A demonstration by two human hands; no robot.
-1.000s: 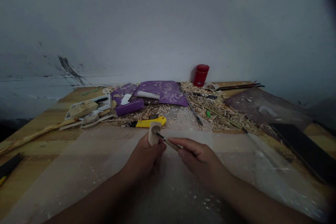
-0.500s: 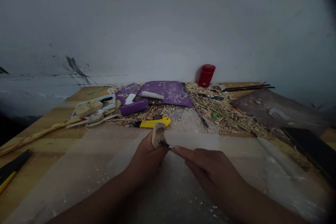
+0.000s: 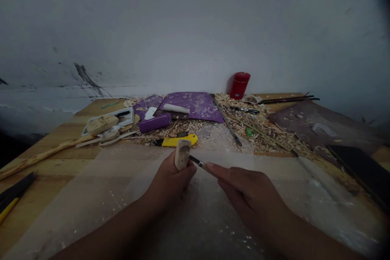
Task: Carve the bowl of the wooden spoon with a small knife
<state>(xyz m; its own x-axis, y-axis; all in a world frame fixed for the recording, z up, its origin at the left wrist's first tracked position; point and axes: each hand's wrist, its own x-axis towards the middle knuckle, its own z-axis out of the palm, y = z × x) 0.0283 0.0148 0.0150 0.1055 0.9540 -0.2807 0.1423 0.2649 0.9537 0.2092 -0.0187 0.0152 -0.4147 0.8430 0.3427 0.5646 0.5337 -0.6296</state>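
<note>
A small pale block of wood point(image 3: 181, 161) with a hollow in its upper face stands upright in my left hand point(image 3: 170, 178), the fingers wrapped round its lower part. My right hand point(image 3: 248, 189) grips a carving knife point(image 3: 199, 163), with a finger stretched along its handle. The thin dark blade points left, and its tip is at the right edge of the hollow. Just behind the block lies a yellow utility knife point(image 3: 178, 141). Most of the carving knife's handle is hidden inside my right hand.
Wood shavings point(image 3: 265, 130) cover the back of the table round a purple pouch point(image 3: 195, 105). A red canister point(image 3: 240, 85) leans by the wall. At left are a white tray point(image 3: 129, 118) and a long stick point(image 3: 45, 156); a dark flat slab point(image 3: 356, 170) lies right.
The carving knife has drawn back slightly to the right, its tip moving from inside the hollow to its edge. My left thumb has shifted on the block.
</note>
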